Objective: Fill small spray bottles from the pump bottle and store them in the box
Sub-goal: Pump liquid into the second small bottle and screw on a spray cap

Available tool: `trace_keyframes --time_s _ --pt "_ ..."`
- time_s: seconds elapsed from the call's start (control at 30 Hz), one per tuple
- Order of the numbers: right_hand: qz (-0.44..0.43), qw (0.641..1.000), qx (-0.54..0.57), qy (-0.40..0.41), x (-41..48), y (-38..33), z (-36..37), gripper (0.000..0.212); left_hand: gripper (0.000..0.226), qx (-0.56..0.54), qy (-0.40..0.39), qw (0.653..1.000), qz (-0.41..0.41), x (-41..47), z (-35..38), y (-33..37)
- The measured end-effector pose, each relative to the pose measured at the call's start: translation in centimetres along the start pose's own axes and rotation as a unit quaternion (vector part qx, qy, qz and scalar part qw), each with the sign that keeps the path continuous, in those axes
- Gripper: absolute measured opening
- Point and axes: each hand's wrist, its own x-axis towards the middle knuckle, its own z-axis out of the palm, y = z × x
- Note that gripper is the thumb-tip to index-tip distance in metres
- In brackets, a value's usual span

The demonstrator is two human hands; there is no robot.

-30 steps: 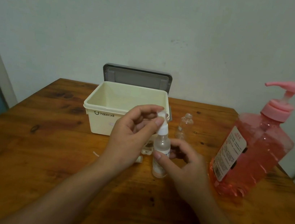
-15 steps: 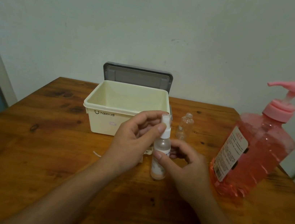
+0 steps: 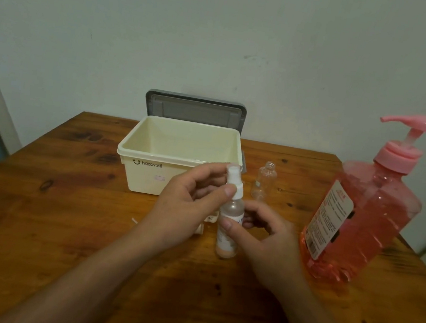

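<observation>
While the right hand (image 3: 263, 239) grips the upright spray bottle (image 3: 229, 224), the left hand (image 3: 186, 207) pinches its cap (image 3: 233, 180) directly above.

box (image 3: 149, 174) mouth open, pump bottle (image 3: 357, 217) crowding right, bare table (image 3: 34, 218) left

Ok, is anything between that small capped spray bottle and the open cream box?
Nothing visible. The small spray bottle, held by the left hand and right hand, stands just in front of the cream plastic box, whose top is open. The empty clear bottle stands off to the right.
</observation>
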Motion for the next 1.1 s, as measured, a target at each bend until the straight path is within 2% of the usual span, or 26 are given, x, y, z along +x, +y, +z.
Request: trace_keyframes --time_s 0.1,0.23,0.37,0.5,0.67,0.9,1.1 --pt "0.003 1.0 0.0 -0.002 -0.1 0.0 0.0 0.034 0.04 -0.009 -0.015 1.0 -0.009 -0.1 0.2 0.2" --pt "-0.007 1.0 0.001 -0.013 -0.2 0.0 0.2 0.033 0.028 0.002 -0.01 1.0 -0.018 0.1 0.5 0.5" --pt "-0.001 1.0 0.008 -0.02 -0.2 -0.1 0.2 0.032 0.039 0.033 -0.022 0.999 -0.012 0.1 0.0 0.5" --pt "0.002 1.0 0.012 -0.023 -0.2 0.0 0.1 0.034 0.047 0.002 -0.024 1.0 -0.018 0.2 -0.4 0.5" --pt "0.002 1.0 0.009 -0.024 -0.2 0.1 0.2 0.035 0.03 -0.017 -0.057 0.998 -0.023 -0.1 -0.3 0.8" --pt "0.001 1.0 0.012 -0.028 -0.2 0.3 0.2 0.038 0.038 0.003 -0.014 1.0 -0.013 0.0 0.0 0.6" --pt "-0.002 0.999 0.015 -0.029 -0.2 0.3 0.2 0.034 0.035 -0.035 -0.045 0.998 -0.015 -0.3 0.0 0.8"
